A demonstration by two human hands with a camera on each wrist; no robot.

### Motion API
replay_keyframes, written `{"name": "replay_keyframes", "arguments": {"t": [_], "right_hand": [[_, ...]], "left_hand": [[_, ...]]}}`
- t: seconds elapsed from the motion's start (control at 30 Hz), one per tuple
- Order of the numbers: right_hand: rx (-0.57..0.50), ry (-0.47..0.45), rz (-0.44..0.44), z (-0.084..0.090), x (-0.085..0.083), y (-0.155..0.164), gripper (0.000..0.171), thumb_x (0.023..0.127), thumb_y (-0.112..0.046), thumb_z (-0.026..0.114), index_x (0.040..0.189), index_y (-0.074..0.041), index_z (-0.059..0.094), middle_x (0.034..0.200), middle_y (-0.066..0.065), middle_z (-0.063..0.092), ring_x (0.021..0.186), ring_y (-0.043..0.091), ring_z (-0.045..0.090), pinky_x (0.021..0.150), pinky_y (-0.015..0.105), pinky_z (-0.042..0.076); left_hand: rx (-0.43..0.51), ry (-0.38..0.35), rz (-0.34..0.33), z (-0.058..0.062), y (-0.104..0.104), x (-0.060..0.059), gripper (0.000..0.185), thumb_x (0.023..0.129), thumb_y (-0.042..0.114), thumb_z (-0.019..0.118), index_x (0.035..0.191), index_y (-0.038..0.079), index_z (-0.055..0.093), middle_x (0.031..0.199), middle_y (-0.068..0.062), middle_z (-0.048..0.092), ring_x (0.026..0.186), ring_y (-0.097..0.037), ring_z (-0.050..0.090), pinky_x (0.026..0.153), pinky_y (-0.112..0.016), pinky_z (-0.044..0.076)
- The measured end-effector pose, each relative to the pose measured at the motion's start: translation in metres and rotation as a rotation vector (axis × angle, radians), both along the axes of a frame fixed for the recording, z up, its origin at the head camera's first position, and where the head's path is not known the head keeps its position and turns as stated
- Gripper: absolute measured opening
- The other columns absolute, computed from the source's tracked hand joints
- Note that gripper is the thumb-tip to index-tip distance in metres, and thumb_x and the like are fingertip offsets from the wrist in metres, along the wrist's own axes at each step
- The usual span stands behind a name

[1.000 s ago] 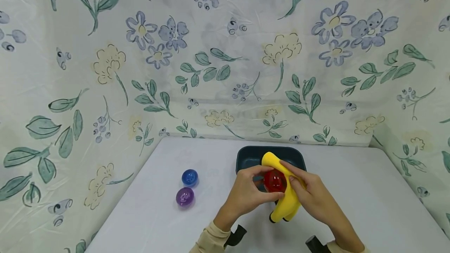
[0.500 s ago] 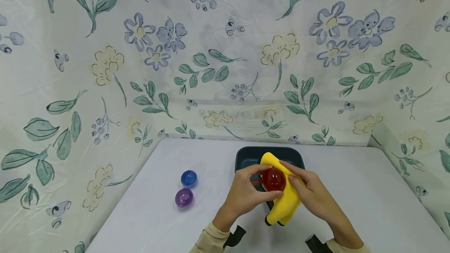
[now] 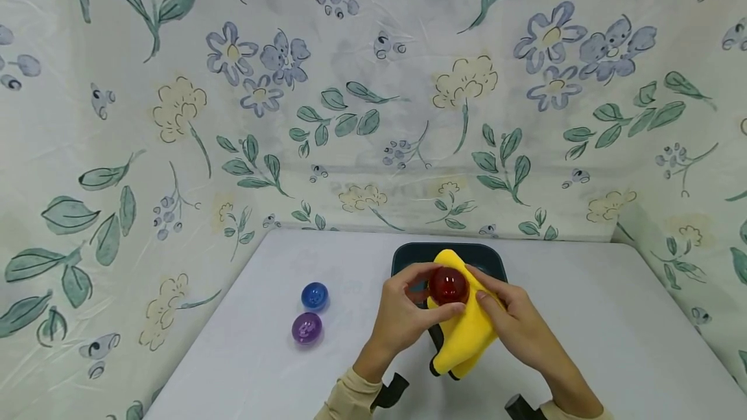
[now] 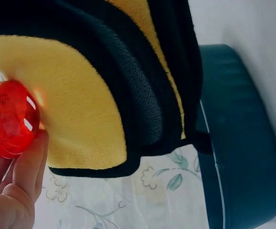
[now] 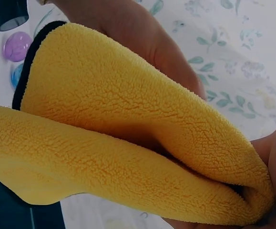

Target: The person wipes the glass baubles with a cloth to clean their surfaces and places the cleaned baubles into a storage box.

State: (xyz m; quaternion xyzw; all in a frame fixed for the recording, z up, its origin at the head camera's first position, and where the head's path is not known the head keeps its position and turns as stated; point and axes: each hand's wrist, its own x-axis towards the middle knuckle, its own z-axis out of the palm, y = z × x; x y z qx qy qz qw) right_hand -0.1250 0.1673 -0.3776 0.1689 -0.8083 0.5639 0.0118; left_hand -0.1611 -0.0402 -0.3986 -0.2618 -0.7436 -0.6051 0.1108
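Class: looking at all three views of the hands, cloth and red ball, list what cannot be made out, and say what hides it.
- Dark tray, head view: its inside, covered by the yellow cloth and both hands.
- Red ball, left wrist view: cut off by the left edge.
- Purple ball, right wrist view: blurred, half behind the cloth.
- Right hand: its palm, hidden under the cloth.
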Motion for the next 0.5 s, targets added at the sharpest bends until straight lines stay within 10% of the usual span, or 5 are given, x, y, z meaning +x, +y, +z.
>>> {"name": "replay_keyframes", "arguments": {"t": [0.5], "right_hand": [[0.010,-0.045,-0.033,0.0103,0.0075,0.0023,0.046,0.109,-0.012,0.047,0.154,-0.003,0.046,0.123,0.022,0.068,0.079,0.014,0.064,0.076,0.020,0.061]], "left_hand": [[-0.024,-0.001,0.046,0.0003,-0.0036,-0.0062,0.058,0.083,0.035,0.088,0.134,0.016,0.067,0.129,-0.001,0.071,0.114,-0.018,0.069,0.099,-0.025,0.058]]}}
